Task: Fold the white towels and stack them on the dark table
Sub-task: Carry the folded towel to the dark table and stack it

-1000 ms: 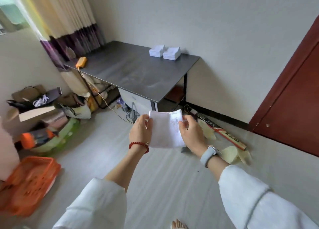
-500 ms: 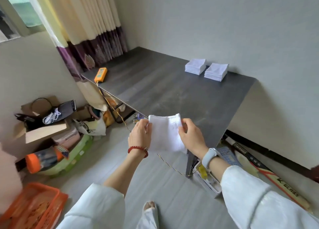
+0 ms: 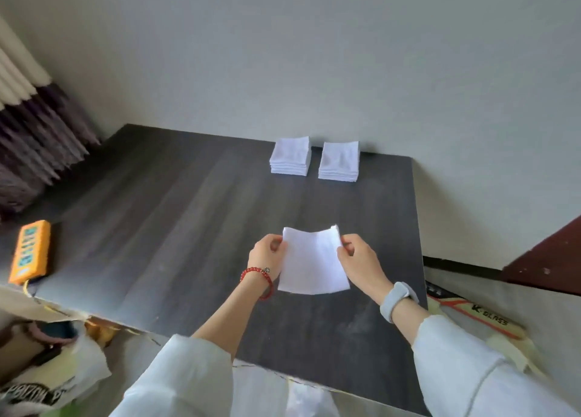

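L hand & R hand each pinched a top corner of folded white towel, held above dark table. Two towel stacks sat side by side near wall; orange device far left.

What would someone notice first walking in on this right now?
Probably the white towel, held up over the near part of the dark table, the left hand and right hand pinching its upper corners. Next, two stacks side by side at the far edge by the wall, and an orange device at the table's left end.
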A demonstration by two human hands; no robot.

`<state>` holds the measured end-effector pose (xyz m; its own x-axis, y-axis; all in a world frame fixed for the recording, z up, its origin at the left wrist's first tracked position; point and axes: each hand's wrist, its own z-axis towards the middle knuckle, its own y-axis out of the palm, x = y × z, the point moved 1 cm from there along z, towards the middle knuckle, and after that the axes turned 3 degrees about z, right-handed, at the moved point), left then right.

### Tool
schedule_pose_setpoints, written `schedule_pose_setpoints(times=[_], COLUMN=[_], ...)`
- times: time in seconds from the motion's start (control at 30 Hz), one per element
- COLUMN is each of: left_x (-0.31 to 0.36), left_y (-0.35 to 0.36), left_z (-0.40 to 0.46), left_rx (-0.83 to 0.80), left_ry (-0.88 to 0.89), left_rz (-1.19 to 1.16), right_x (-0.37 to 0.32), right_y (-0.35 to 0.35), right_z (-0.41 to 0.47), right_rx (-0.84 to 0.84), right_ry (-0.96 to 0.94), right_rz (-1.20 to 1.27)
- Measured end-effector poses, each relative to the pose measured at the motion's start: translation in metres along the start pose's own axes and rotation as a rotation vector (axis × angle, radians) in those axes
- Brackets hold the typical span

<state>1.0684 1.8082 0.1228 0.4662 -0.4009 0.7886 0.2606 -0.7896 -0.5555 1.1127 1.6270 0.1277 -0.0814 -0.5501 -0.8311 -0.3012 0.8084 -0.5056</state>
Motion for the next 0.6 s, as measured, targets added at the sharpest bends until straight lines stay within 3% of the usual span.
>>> schedule_pose_setpoints(times=[0.37, 0.6], left_x=[0.117, 0.138], left_y=[0.056, 0.105], left_z=[0.262, 0.365], left_rx=[-0.016, -0.014], left_ry=[0.118, 0.118], left_rz=[-0.030, 0.000], right_x=[-0.030, -0.010], right_y=[-0.045, -0.048], right_z=[0.263, 0.366], right_rx=[0.257, 0.334], right_ry=[-0.036, -0.010], right_rz=[0.086, 0.045])
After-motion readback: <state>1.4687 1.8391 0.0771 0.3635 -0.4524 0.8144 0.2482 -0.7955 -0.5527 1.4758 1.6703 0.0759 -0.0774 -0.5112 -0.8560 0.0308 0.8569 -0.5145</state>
